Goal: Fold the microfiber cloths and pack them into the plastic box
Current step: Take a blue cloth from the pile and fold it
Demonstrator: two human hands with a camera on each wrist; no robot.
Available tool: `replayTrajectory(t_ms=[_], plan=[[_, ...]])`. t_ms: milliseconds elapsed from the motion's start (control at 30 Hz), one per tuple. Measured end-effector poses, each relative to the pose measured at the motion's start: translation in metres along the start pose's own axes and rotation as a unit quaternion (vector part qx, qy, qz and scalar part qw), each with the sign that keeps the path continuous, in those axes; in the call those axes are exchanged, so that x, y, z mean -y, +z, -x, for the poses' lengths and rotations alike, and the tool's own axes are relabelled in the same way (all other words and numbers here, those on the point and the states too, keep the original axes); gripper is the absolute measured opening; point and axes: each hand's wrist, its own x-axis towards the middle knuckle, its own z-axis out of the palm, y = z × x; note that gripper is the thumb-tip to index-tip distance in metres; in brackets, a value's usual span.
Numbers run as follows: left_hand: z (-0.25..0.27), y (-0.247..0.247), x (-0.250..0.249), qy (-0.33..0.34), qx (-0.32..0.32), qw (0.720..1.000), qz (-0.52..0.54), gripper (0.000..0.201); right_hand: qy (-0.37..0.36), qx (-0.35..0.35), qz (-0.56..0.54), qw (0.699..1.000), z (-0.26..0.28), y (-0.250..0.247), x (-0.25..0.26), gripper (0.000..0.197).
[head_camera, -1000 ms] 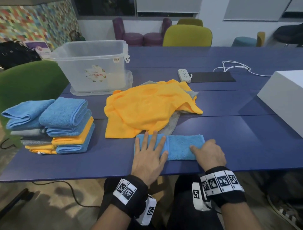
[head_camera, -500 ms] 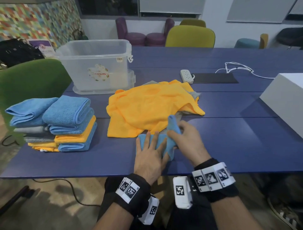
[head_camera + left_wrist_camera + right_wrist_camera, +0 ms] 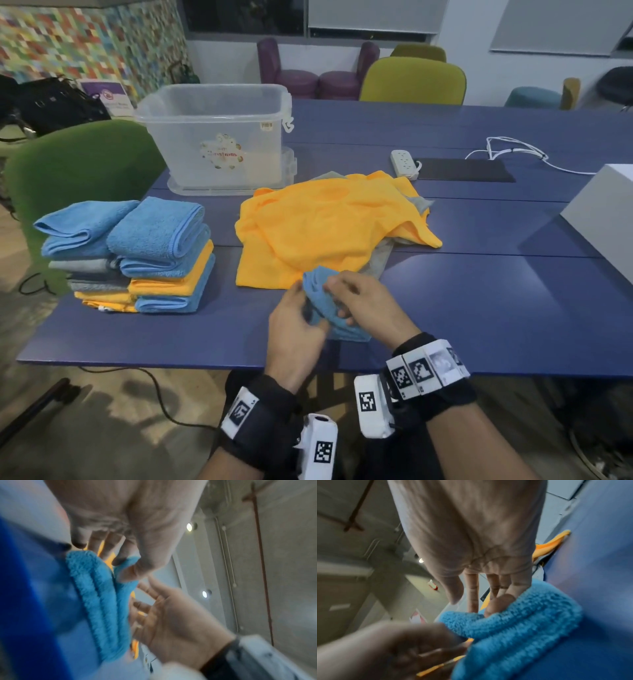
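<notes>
Both hands are on a folded blue cloth (image 3: pixel 322 301) at the near edge of the blue table (image 3: pixel 479 308), just in front of the loose orange cloth (image 3: pixel 325 222). The left hand (image 3: pixel 294 329) pinches one end and the right hand (image 3: pixel 366 305) curls its fingers round the other. The clear plastic box (image 3: pixel 219 137) sits behind the orange cloth, with stacked folded cloths (image 3: pixel 137 253) off to its left.

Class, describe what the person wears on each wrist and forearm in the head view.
Both forearms are bare. Each wrist carries a black band with white square tags printed in black block patterns, plus a white camera housing bearing its own tag.
</notes>
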Motion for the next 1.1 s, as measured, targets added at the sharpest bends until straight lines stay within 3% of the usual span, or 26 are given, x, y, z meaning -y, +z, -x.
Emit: replayTrajectory(t_ms=[67, 133, 267, 433, 500, 600, 667, 733, 867, 1033, 1100], plan=[[-0.002, -0.015, -0.001, -0.101, -0.045, 0.994, 0.006, 0.025, -0.051, -0.012, 0.135, 0.989, 0.003, 0.007, -0.009, 0.018], [-0.007, -0.022, -0.003, -0.169, -0.039, 0.985, 0.005, 0.026, -0.070, -0.017, 0.240, 0.968, 0.009, 0.017, -0.012, 0.032], [-0.018, -0.025, 0.001, -0.192, 0.026, 0.981, -0.016, 0.050, -0.081, -0.002, 0.331, 0.940, 0.020, 0.030, -0.012, 0.037], [-0.031, -0.028, 0.021, -0.217, 0.082, 0.973, 0.009, 0.069, -0.102, 0.026, 0.218, 0.970, 0.019, 0.014, -0.017, 0.022], [-0.031, -0.028, 0.019, -0.221, 0.097, 0.970, 0.018, 0.069, -0.112, -0.054, 0.159, 0.979, 0.020, 0.008, -0.024, 0.015], [-0.023, -0.026, 0.011, -0.218, 0.072, 0.973, 0.021, 0.051, -0.043, -0.178, 0.256, 0.949, 0.027, 0.005, -0.037, 0.027], [-0.017, -0.022, 0.006, -0.213, 0.034, 0.976, -0.002, 0.048, 0.033, -0.168, 0.296, 0.940, 0.032, 0.007, -0.040, 0.043], [-0.011, -0.020, 0.003, -0.197, 0.024, 0.980, 0.015, 0.045, 0.049, -0.140, 0.260, 0.954, 0.033, 0.007, -0.038, 0.049], [0.002, -0.034, -0.002, -0.191, 0.001, 0.974, 0.118, 0.033, 0.019, -0.090, 0.152, 0.984, 0.026, 0.008, -0.023, 0.050], [0.004, -0.092, -0.025, -0.235, -0.027, 0.904, 0.355, 0.039, -0.082, -0.075, 0.000, 0.994, 0.006, 0.016, 0.045, 0.046], [-0.003, -0.121, -0.035, -0.208, -0.069, 0.900, 0.376, 0.042, -0.126, -0.055, -0.028, 0.990, -0.005, 0.026, 0.080, 0.042]])
